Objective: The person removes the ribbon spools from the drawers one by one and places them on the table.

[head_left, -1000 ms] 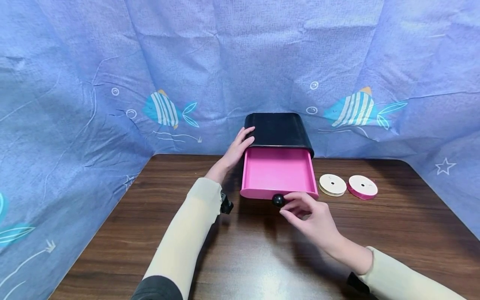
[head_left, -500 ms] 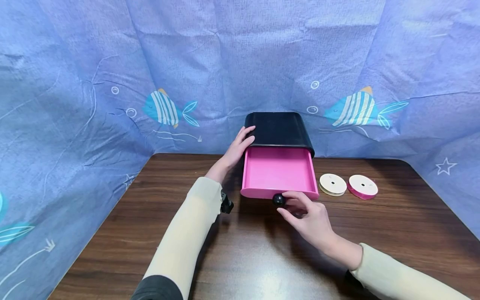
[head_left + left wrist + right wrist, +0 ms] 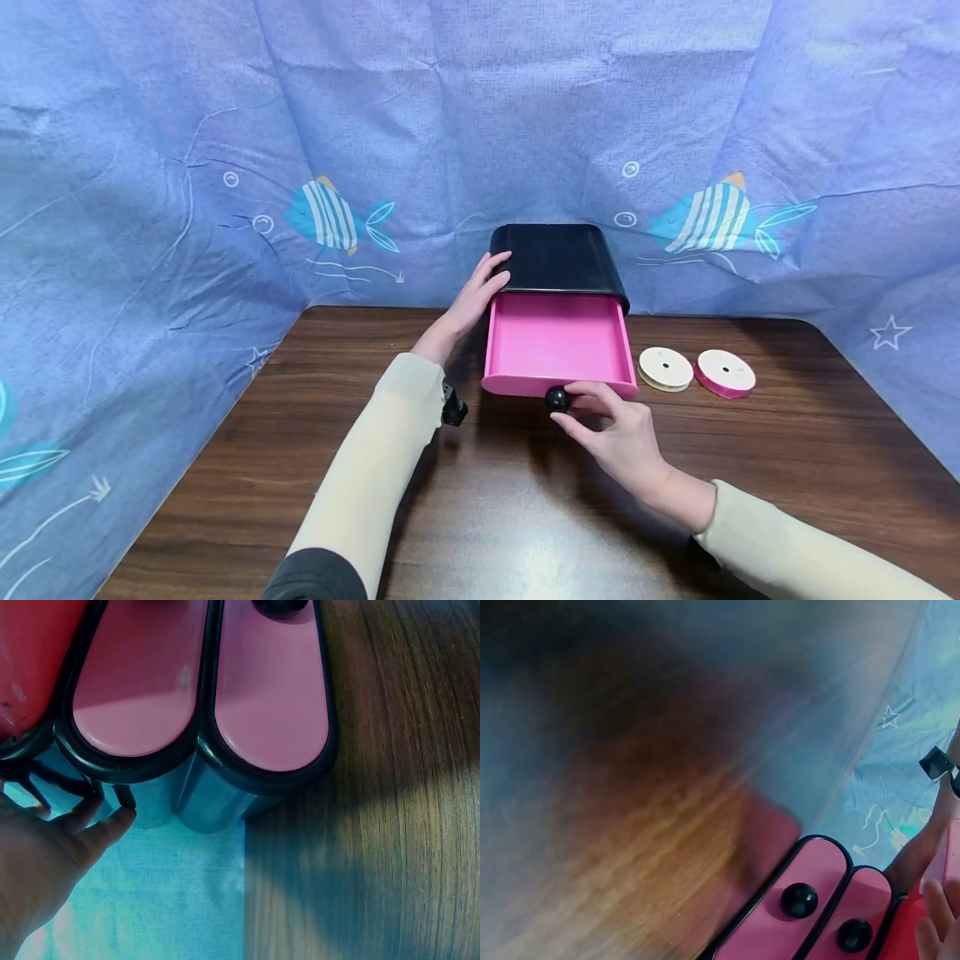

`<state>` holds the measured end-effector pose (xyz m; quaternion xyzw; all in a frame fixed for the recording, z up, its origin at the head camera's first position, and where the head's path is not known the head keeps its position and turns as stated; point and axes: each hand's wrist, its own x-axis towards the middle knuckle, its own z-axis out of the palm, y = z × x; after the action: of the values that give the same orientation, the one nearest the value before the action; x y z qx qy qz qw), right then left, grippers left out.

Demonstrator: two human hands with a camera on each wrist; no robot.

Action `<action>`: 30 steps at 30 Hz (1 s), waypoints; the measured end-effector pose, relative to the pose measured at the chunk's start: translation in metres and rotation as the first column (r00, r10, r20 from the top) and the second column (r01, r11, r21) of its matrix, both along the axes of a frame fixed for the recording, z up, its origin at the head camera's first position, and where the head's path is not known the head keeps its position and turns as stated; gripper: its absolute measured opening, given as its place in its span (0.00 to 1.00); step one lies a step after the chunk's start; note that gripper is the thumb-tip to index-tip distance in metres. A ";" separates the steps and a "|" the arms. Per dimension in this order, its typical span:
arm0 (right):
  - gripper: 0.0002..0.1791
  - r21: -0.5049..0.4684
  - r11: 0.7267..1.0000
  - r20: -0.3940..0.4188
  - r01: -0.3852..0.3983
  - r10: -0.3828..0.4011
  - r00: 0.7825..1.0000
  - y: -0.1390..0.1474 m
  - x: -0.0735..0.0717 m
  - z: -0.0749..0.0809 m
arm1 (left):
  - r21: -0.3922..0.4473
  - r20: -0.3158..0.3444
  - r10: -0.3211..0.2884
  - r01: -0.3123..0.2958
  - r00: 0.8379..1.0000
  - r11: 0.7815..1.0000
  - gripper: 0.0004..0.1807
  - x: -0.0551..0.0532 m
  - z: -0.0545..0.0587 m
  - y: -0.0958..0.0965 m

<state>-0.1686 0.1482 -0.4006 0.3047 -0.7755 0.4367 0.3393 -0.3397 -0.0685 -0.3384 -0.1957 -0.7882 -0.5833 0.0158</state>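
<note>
A black drawer unit (image 3: 555, 258) stands at the back of the table, its pink top drawer (image 3: 555, 337) pulled out with nothing in it. My left hand (image 3: 472, 296) rests against the unit's left side, fingers lying along the upper edge. In the left wrist view, the fingers of that left hand (image 3: 56, 851) touch the dark side wall. At the drawer's front, the thumb and index finger of my right hand (image 3: 618, 433) pinch the round black knob (image 3: 557, 399). The right wrist view is largely blurred; lower pink drawer fronts (image 3: 821, 874) with black knobs (image 3: 799, 901) show there.
Two ribbon spools lie right of the drawer: a cream one (image 3: 665, 369) and a magenta one (image 3: 724, 373). The brown wooden table (image 3: 750, 450) extends to both sides. A blue cloth (image 3: 450, 125) with printed fish hangs right behind the unit.
My right hand and forearm have shifted slightly left, and the thumb has come nearer the knob. The drawer and the left hand look unmoved.
</note>
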 end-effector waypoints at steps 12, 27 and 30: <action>0.25 -0.029 0.998 -0.039 0.051 -0.053 0.998 0.000 -0.008 0.007 | 0.008 -0.007 -0.009 0.009 1.000 1.000 0.29 0.000 0.000 0.002; 0.24 -0.054 0.996 -0.029 0.070 -0.072 0.997 -0.008 -0.020 0.012 | 0.022 0.019 -0.014 0.013 1.000 1.000 0.29 -0.001 0.000 -0.001; 0.23 -0.051 0.995 -0.015 0.084 -0.085 0.996 -0.008 -0.022 0.014 | 0.019 0.022 -0.012 0.011 1.000 1.000 0.29 -0.001 0.000 -0.002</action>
<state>-0.1910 0.1407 -0.3862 0.2667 -0.7735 0.4387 0.3716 -0.3410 -0.0701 -0.3387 -0.1935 -0.7816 -0.5930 0.0054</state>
